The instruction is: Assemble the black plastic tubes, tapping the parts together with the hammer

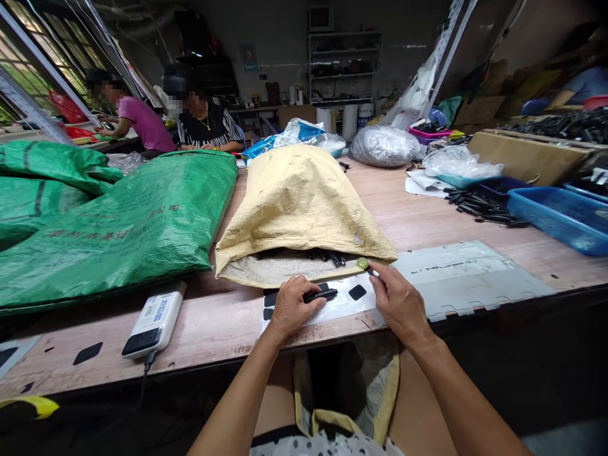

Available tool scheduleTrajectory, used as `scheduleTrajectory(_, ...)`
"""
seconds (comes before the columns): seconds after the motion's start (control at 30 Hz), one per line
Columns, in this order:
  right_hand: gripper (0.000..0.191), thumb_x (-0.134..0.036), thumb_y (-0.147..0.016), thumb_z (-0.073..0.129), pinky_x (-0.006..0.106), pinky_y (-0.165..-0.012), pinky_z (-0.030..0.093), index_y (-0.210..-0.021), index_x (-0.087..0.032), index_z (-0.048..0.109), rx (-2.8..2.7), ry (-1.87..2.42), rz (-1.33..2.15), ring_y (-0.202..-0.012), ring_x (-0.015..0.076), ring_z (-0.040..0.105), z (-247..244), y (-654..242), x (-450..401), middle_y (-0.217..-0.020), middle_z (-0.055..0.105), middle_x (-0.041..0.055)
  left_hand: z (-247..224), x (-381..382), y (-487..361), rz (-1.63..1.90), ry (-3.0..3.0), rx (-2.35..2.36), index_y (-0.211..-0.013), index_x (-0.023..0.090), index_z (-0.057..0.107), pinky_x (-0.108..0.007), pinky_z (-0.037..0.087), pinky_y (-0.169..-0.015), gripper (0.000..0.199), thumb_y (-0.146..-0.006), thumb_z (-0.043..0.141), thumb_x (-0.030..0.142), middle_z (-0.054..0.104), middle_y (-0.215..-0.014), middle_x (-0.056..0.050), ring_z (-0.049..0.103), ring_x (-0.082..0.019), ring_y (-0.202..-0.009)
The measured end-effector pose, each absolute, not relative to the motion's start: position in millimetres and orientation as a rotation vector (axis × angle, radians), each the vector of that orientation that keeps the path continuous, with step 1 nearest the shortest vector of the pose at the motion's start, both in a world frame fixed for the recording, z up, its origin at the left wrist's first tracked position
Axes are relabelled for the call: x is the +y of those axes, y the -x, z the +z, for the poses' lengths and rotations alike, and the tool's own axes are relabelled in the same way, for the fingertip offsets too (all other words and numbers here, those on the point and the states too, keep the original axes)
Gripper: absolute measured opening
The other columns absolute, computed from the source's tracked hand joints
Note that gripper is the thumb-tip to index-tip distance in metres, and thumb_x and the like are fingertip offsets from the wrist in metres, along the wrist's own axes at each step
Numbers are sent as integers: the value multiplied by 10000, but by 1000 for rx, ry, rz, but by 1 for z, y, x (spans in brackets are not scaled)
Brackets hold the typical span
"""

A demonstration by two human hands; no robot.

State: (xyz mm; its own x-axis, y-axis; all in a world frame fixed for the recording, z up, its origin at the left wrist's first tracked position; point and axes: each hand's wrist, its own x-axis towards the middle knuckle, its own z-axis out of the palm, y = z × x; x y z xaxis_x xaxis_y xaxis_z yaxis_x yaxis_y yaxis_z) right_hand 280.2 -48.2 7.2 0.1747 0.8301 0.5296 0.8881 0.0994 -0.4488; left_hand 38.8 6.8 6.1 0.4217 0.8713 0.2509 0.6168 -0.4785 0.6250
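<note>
My left hand is closed around a short black pen-like piece, just above the table's front edge. In my right hand is a small tool with a round yellow-green head, pinched by its dark stem. That head is near the mouth of a yellow woven sack. More black pieces show inside the sack's opening. Beneath my hands lies a white sheet bearing black rounded squares, one of them a black patch between my hands.
Green sacks lie left, with a white power bank and cable in front. A grey sheet lies right. Farther right are a blue basket and loose black pieces. An open sack hangs at my lap. Two people sit across.
</note>
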Motion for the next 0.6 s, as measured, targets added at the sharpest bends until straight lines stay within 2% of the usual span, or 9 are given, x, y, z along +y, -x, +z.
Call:
scheduleTrajectory(0.07,320,-273,-989,464,347,-910,503,-1262,-236,626,-1643,1565,65,-1073,221,650,13,-266,-55,-1186,697,76,5,7,-38,785,-2226,1254,-885,218,775,-318,414,-793,110,-790,757,270,665,-810,-24,588,-198,-867)
scheduleTrajectory(0.2,311,-272,-987,467,363,-912,530,-1245,-237,638,-1753,1439,268,-1025,214,668,16,-240,-65,-1133,712,80,1,8,-38,813,-2191,1249,-888,233,794,-313,420,-790,117,-777,761,251,670,-816,-21,598,-194,-878)
scheduleTrajectory(0.43,327,-250,-997,441,349,-901,531,-1264,-243,630,-1815,1427,235,-1001,207,661,19,-222,-69,-1100,704,77,2,8,-38,815,-2180,1247,-902,243,806,-308,415,-774,126,-784,763,237,649,-808,-13,595,-186,-871)
scheduleTrajectory(0.6,347,-239,-998,432,315,-828,527,-1286,-255,625,-1876,1521,144,-914,196,663,17,-218,-71,-1017,704,65,1,9,-38,814,-2191,1249,-900,264,809,-308,420,-777,120,-798,747,253,639,-806,-10,589,-181,-866)
